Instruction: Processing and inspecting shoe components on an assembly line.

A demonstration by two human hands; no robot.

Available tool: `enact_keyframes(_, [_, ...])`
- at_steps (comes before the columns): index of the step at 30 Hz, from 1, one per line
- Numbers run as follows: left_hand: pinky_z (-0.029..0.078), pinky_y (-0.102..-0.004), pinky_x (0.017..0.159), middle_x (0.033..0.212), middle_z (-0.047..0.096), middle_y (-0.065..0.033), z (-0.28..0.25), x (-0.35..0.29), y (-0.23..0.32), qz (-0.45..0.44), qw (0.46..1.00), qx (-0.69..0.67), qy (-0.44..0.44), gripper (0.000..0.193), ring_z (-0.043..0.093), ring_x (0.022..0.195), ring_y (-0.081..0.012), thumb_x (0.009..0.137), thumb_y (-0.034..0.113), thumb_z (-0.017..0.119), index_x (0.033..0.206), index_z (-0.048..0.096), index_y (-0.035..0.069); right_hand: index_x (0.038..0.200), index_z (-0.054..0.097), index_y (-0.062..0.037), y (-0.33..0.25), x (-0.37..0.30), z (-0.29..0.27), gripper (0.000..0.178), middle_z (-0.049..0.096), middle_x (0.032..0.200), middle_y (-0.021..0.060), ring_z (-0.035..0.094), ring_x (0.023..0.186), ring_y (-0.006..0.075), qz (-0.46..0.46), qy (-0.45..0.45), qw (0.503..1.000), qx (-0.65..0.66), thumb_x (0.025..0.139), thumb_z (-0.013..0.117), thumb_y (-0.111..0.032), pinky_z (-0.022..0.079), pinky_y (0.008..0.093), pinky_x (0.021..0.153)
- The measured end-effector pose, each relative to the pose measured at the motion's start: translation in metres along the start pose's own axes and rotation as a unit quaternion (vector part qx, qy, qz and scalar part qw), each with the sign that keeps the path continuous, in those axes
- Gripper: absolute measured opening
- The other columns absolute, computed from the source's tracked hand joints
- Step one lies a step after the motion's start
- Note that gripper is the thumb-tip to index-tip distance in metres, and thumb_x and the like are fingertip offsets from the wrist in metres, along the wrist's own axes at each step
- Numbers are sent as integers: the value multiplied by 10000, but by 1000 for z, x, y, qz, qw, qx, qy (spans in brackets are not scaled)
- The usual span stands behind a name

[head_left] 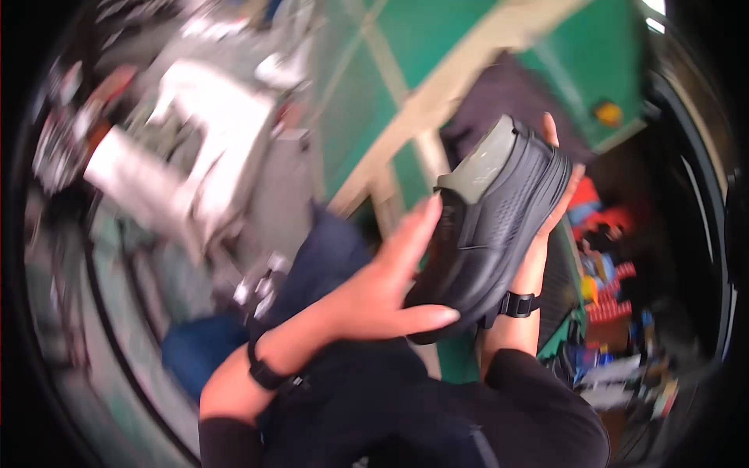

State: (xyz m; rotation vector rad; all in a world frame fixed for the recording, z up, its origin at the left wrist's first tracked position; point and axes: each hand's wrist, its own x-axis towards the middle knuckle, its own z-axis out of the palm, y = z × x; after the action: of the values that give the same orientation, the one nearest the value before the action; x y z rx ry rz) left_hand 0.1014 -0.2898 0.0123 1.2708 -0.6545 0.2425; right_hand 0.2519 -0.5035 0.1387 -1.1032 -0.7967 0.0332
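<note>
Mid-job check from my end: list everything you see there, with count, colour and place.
Shoe: one, black with grey-green lining, centre
Dark cloth: one, purplish, beyond the shoe
Green surface: one, green, with tan strips, top
White item: one, white, upper left, too blurred to identify
Yellow item: one, yellow, upper right
Red basket: at least one, red, right, among mixed clutter
Wristbands: two, black, one per wrist
Left hand: one, bare, spread at the shoe's toe
Right hand: one, bare, behind the shoe
</note>
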Motion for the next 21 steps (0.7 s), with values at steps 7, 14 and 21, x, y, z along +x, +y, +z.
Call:
enact_keyframes(7, [538,-370,984,1327,649,-129,-16,-156,-61,-261,726,-529,353,553,669,1130,-225,1046,417,461,1476,478,69,1114,656,41,277,-96,50,344,713,1071,190,683,1022,330,542,109,802,226,980,579,-267,544,464,952])
enact_keyframes(14, [571,-362,906,1168,730,-96,-24,-212,-49,-310,618,-510,512,438,714,1003,-209,1034,351,446,1319,624,70,1082,669,-4,337,-138,108,301,721,984,154,697,943,309,688,47,685,233,958,573,-261,556,472,924])
enact_keyframes(21, [195,-397,1237,1678,205,-123,-92,-201,-83,-432,738,-181,487,771,211,1536,-239,1037,515,469,1625,179,109,1103,674,53,354,-131,125,339,718,1041,174,694,982,279,608,-204,756,134,946,465,-164,549,397,933])
